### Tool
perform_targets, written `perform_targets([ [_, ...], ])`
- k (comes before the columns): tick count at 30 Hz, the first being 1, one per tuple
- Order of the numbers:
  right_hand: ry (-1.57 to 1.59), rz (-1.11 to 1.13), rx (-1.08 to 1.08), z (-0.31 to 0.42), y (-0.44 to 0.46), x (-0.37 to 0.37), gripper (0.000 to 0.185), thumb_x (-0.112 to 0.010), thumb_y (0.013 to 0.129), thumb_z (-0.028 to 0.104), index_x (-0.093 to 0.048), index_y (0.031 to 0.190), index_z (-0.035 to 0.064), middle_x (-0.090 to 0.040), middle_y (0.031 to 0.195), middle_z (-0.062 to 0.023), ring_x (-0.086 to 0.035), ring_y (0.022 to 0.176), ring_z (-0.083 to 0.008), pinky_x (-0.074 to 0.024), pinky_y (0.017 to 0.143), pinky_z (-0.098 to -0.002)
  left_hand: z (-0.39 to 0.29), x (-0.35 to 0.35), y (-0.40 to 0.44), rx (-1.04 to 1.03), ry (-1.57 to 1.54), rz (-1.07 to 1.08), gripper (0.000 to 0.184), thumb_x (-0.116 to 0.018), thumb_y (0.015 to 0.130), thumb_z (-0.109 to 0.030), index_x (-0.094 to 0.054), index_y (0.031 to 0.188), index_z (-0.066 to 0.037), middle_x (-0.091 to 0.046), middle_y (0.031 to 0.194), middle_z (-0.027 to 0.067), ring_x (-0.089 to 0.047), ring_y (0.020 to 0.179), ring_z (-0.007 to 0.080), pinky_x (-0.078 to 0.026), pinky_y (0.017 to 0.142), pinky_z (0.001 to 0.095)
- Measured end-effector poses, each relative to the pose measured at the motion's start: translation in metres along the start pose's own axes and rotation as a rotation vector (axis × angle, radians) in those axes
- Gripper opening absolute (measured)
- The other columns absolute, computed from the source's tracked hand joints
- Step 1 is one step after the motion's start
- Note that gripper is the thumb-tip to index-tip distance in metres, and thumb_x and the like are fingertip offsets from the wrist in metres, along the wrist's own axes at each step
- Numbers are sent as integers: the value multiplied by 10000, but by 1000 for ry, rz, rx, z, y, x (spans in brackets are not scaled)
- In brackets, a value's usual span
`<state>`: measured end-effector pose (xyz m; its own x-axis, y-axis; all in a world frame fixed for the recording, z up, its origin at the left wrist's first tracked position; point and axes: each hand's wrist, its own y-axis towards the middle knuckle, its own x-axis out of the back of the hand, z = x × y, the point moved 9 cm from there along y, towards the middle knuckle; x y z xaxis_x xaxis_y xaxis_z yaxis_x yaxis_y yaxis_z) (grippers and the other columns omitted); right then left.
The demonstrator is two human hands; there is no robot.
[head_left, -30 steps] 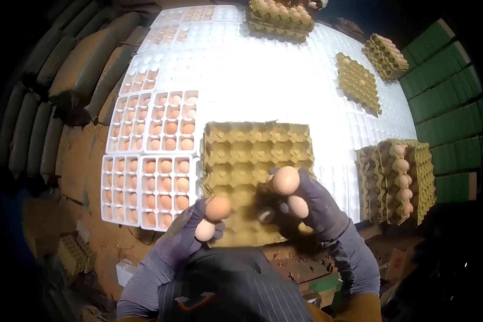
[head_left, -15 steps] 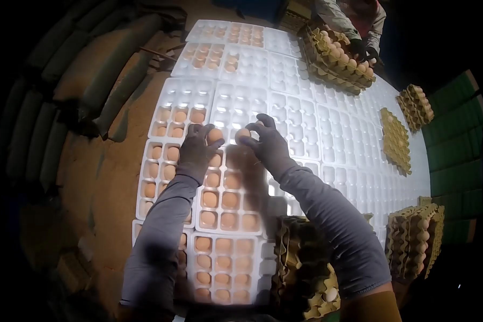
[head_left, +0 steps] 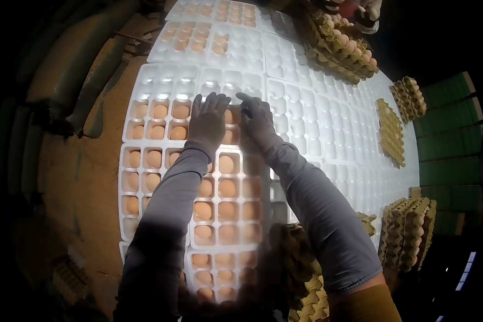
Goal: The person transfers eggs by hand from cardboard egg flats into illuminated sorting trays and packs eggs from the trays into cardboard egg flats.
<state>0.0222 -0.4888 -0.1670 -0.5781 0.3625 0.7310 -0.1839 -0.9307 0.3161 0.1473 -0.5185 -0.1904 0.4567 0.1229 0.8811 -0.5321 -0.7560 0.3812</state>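
My gloved left hand [head_left: 209, 119] lies over a white foam egg tray [head_left: 232, 78], back up, its fingers stretched forward. What lies under its palm is hidden. Close to its right, my gloved right hand [head_left: 257, 119] reaches down to the same tray, thumb and forefinger apart, with no egg showing between them. Between the hands, a brown egg [head_left: 230, 116] sits in a tray cell, and another brown egg [head_left: 230, 136] sits in the cell nearer me. The tray to the left [head_left: 169, 72] has two rows of brown eggs in its near half.
More foam trays [head_left: 295, 110] cover the table, several holding eggs. Stacked pulp trays with eggs [head_left: 343, 48] stand at the far right, beside another person's gloved hands [head_left: 366, 17]. Further pulp trays [head_left: 408, 231] stand on the right. Filled sacks [head_left: 80, 59] lie at the left.
Both hands have moved forward and down to the tray. The eggs held at my fingertips before no longer show there. My view has shifted forward and down.
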Motion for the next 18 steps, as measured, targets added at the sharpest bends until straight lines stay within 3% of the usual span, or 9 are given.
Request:
perform_targets([
  [2,65,-3,40,1,-8,17,476,-593,863,-12,-610,1301,173,-637,1188,-111,-571,1103,-313,-499,927,-410,2,0,2,-1,-10,17,442,-464,961,-90,-520,1396,-145,-511,1446,45,-411,1402,241,-219,1221,471],
  [4,443,105,-166,12,-21,51,430,-567,926,-16,-600,1327,134,-666,1186,-73,-605,994,-205,-516,868,-336,4,-4,2,-17,56,30,441,-455,974,-74,-515,1404,-149,-508,1453,47,-398,1413,248,-245,1209,450],
  [5,587,179,-285,27,-33,79,407,-561,946,-13,-600,1330,116,-672,1184,-62,-611,947,-168,-521,847,-309,9,-8,2,-47,27,-99,406,-487,947,-101,-558,1340,-173,-521,1435,37,-414,1401,253,-269,1198,466],
  [7,619,228,-262,58,-71,143,350,-596,964,30,-615,1309,84,-676,1193,-57,-627,935,-121,-522,848,-269,5,11,2,-52,-146,-133,405,-520,970,-151,-537,1374,-150,-523,1432,86,-418,1389,314,-315,1162,476],
  [8,587,213,-147,75,-96,179,324,-627,966,64,-633,1289,84,-677,1177,-67,-648,1012,-128,-533,872,-256,2,18,-1,-118,-130,-222,437,-555,956,-149,-530,1392,-148,-537,1414,117,-424,1381,333,-311,1162,477],
  [11,170,350,-141,90,-192,272,288,-661,954,96,-662,1241,67,-683,1216,-85,-632,1161,-190,-508,1039,-312,-28,57,-23,-29,-417,-270,424,-611,955,-151,-546,1364,-63,-541,1401,161,-454,1341,378,-389,1105,445],
  [14,-18,472,-222,67,-310,322,311,-705,930,267,-666,1214,147,-678,1173,-79,-660,1097,-245,-513,1010,-403,-115,112,-90,52,-742,-89,399,-599,973,-83,-556,1361,3,-553,1407,163,-490,1347,313,-395,1100,372],
  [15,-92,547,-216,58,-349,327,344,-713,920,333,-661,1217,168,-675,1176,-79,-660,1097,-253,-511,1019,-430,-149,127,-116,91,-748,11,439,-599,968,-79,-538,1397,-11,-529,1451,154,-428,1412,301,-350,1146,394],
  [18,-221,575,106,79,-422,324,536,-702,889,479,-572,1313,178,-638,1248,-53,-556,1254,-283,-446,1087,-464,-233,143,-197,130,-707,243,575,-612,933,-83,-456,1485,-55,-381,1572,166,-213,1525,350,-210,1220,450],
])
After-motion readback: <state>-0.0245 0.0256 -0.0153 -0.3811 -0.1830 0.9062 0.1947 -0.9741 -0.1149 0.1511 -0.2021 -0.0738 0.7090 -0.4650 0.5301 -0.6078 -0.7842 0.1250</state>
